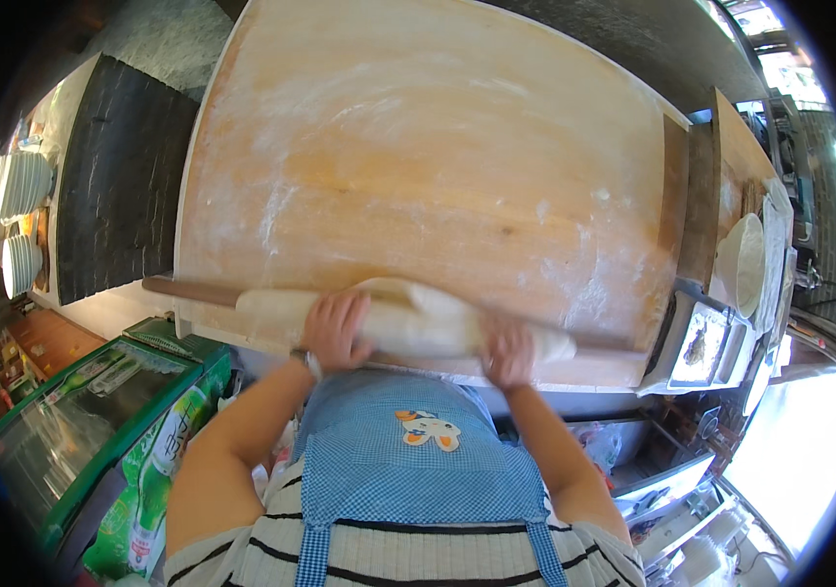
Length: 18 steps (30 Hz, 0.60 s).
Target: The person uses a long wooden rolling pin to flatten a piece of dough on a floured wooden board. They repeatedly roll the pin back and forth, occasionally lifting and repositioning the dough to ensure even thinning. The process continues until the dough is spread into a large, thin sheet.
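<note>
A sheet of pale dough [418,321] is wrapped around a long wooden rolling pin [194,290] near the front edge of a floured wooden board [418,169]. The pin's bare ends stick out on both sides, and it tilts slightly down to the right. My left hand [337,330] lies over the dough roll left of its middle, fingers curved across the top. Towards the right end, my right hand [510,348] grips the roll, blurred by motion. A loose flap of dough bulges at the far side between the hands. My palms are hidden.
Left of the board stands a dark slab-topped surface [125,176], with stacked plates [26,183] beyond it. A green-framed chest cooler [95,411] sits at lower left. On the right are a white bowl [741,264] and a scale-like device [700,341]. My blue apron [418,447] touches the board's front.
</note>
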Each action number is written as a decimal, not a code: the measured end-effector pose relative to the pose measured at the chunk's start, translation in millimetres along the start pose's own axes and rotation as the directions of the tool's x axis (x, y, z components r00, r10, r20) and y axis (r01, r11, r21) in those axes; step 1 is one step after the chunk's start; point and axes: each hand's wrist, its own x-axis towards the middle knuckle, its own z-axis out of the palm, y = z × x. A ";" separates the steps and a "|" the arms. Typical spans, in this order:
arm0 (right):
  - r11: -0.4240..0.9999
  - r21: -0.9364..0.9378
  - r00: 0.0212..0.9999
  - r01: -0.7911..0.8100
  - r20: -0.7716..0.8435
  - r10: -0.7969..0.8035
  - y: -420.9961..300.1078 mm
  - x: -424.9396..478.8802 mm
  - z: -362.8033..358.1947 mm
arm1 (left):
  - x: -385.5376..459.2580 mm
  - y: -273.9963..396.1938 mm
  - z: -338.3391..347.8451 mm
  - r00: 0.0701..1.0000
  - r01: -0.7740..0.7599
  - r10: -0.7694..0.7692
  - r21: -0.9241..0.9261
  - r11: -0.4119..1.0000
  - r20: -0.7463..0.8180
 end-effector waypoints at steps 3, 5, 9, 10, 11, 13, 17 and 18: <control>0.999 0.035 0.993 0.021 0.112 -0.024 6.7 -22.9 3.6 | -20.3 14.9 9.7 0.995 -0.035 0.038 0.030 0.999 -0.092; 0.988 -0.001 0.950 -0.152 0.276 0.146 30.5 1.7 18.2 | 38.4 1.1 0.2 0.997 0.071 -0.072 -0.071 0.995 -0.006; 0.997 -0.059 0.999 -0.050 0.000 0.051 72.4 112.9 1.4 | 134.9 -33.7 8.6 0.982 0.171 -0.181 -0.142 0.975 -0.060; 0.994 -0.101 0.996 -0.047 -0.075 0.039 81.1 125.0 3.5 | 153.4 -39.0 4.2 0.978 0.193 -0.203 -0.159 0.968 -0.045; 0.986 -0.112 0.992 -0.126 -0.017 0.125 80.3 125.7 3.8 | 162.9 -40.0 -1.1 0.974 0.216 -0.225 -0.176 0.960 -0.031; 0.954 -0.139 0.956 -0.266 0.090 0.279 69.3 136.5 6.5 | 156.3 -39.0 11.4 0.985 0.095 -0.109 -0.111 0.989 -0.131; 0.976 -0.163 0.986 -0.144 0.063 0.156 11.0 135.3 17.0 | 154.8 1.8 11.0 0.938 -0.071 0.067 0.000 0.997 -0.341; 0.974 -0.166 0.984 -0.154 0.065 0.166 24.2 152.0 24.7 | 177.8 -8.3 13.8 0.942 -0.070 0.067 0.004 0.998 -0.328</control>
